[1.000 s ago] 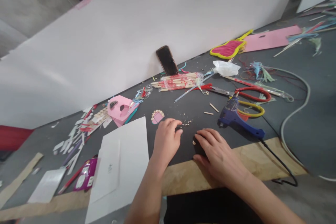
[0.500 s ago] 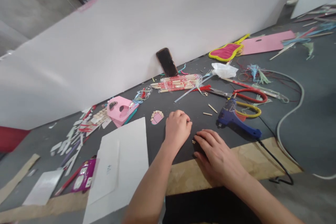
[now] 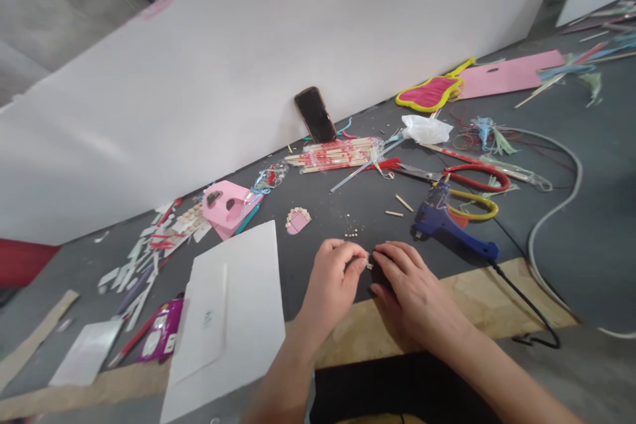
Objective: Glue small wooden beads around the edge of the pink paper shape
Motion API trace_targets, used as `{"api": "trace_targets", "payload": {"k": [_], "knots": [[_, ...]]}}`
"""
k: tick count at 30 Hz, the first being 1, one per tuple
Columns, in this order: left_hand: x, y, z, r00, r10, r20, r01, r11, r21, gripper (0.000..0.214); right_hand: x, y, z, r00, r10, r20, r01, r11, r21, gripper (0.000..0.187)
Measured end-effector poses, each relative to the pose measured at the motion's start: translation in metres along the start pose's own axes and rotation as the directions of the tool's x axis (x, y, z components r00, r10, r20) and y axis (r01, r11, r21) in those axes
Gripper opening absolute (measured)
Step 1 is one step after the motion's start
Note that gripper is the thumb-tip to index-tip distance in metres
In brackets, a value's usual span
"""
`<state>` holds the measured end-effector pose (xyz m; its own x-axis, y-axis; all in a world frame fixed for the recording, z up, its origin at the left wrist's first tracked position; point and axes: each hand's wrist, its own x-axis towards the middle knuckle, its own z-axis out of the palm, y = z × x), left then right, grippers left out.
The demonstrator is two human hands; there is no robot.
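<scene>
My left hand [image 3: 332, 278] has thumb and index finger pinched together over a small cluster of pale wooden bits [image 3: 369, 266] on the dark table; what sits between the fingertips is too small to make out. Close beside it, my right hand [image 3: 410, 281] rests on the table with fingers extended and thumb apart, its fingertips next to the same bits. Several tiny pale pieces [image 3: 351, 234] lie just beyond the left hand. Farther left is a small pink piece [image 3: 299, 222] with pale bits lining its curved edge. Two short sticks [image 3: 394, 214] lie beyond the right hand.
A blue glue gun [image 3: 450, 232] with a black cord and open scissors [image 3: 477, 177] lie to the right. Bagged sticks [image 3: 342, 154] and a phone [image 3: 315, 114] are by the white partition. White sheets [image 3: 248, 291] and a pink cutout [image 3: 223, 209] lie left.
My left hand has drawn back toward me and nearer the right hand, going into a pinch at the bits. Tiny pieces it had covered now show. My right hand stays nearly still.
</scene>
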<state>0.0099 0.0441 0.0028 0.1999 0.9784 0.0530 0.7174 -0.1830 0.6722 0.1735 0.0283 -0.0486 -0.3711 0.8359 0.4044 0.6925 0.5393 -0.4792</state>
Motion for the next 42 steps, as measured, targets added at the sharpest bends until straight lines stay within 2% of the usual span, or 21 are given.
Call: {"api": "trace_targets", "payload": {"k": [3, 9, 13, 16, 19, 21, 24, 27, 29, 31, 33, 35, 37, 39, 40, 42], "knots": [[-0.005, 0.001, 0.007, 0.999, 0.010, 0.039, -0.011, 0.999, 0.038, 0.015, 0.000, 0.000, 0.000, 1.000, 0.001, 0.014, -0.001, 1.000, -0.008, 0.032], [-0.007, 0.002, 0.012, 0.998, 0.050, 0.031, -0.053, 0.992, 0.115, 0.013, -0.003, 0.007, -0.009, 0.999, -0.035, 0.042, 0.036, 0.999, -0.028, 0.039], [-0.009, 0.002, 0.013, 0.997, 0.066, 0.030, -0.070, 0.990, 0.122, 0.013, -0.013, 0.024, -0.030, 1.000, -0.006, 0.023, 0.009, 0.994, -0.105, 0.037], [-0.009, 0.003, 0.014, 0.997, 0.067, 0.027, -0.070, 0.991, 0.115, 0.014, -0.018, 0.034, -0.053, 0.997, 0.058, -0.052, -0.065, 0.987, -0.148, 0.033], [-0.008, 0.004, 0.014, 0.997, 0.069, 0.023, -0.071, 0.995, 0.075, 0.014, -0.019, 0.041, -0.074, 0.958, 0.189, -0.218, -0.233, 0.952, -0.197, 0.031], [-0.007, 0.002, 0.013, 0.997, 0.082, 0.005, -0.082, 0.996, 0.022, 0.013, -0.018, 0.046, -0.081, 0.933, 0.204, -0.296, -0.285, 0.922, -0.263, 0.031], [-0.007, -0.003, 0.010, 0.995, 0.069, -0.072, -0.074, 0.995, -0.069, 0.012, -0.015, 0.055, -0.080, 0.945, 0.136, -0.298, -0.243, 0.902, -0.358, 0.036], [-0.009, -0.010, 0.008, 0.988, -0.085, -0.132, 0.054, 0.974, -0.218, 0.009, -0.011, 0.062, -0.072, 0.956, 0.143, -0.254, -0.238, 0.886, -0.398, 0.044], [-0.012, -0.013, 0.007, 0.967, -0.238, -0.094, 0.178, 0.890, -0.419, 0.008, -0.008, 0.065, -0.067, 0.961, 0.169, -0.218, -0.248, 0.875, -0.415, 0.048], [-0.015, -0.014, 0.006, 0.940, -0.341, -0.012, 0.250, 0.712, -0.656, 0.010, -0.003, 0.068, -0.063, 0.962, 0.196, -0.189, -0.261, 0.866, -0.427, 0.048], [-0.017, -0.014, 0.005, 0.926, -0.372, 0.063, 0.257, 0.500, -0.827, 0.013, 0.001, 0.072, -0.061, 0.961, 0.209, -0.179, -0.268, 0.858, -0.438, 0.047], [-0.019, -0.013, 0.004, 0.918, -0.379, 0.117, 0.255, 0.337, -0.907, 0.016, 0.005, 0.075, -0.061, 0.962, 0.213, -0.169, -0.267, 0.855, -0.446, 0.046], [-0.019, -0.012, 0.004, 0.910, -0.385, 0.153, 0.260, 0.242, -0.935, 0.018, 0.008, 0.076, -0.061, 0.958, 0.229, -0.173, -0.283, 0.860, -0.425, 0.044], [-0.020, -0.012, 0.003, 0.905, -0.390, 0.171, 0.259, 0.186, -0.948, 0.018, 0.008, 0.073, -0.065, 0.933, 0.289, -0.213, -0.348, 0.871, -0.346, 0.043], [-0.020, -0.012, 0.003, 0.904, -0.390, 0.175, 0.256, 0.166, -0.952, 0.018, 0.008, 0.069, -0.068, 0.909, 0.340, -0.239, -0.400, 0.873, -0.278, 0.044], [-0.019, -0.012, 0.004, 0.901, -0.394, 0.179, 0.252, 0.142, -0.957, 0.019, 0.007, 0.059, -0.075, 0.828, 0.473, -0.299, -0.514, 0.854, -0.073, 0.048]]}}
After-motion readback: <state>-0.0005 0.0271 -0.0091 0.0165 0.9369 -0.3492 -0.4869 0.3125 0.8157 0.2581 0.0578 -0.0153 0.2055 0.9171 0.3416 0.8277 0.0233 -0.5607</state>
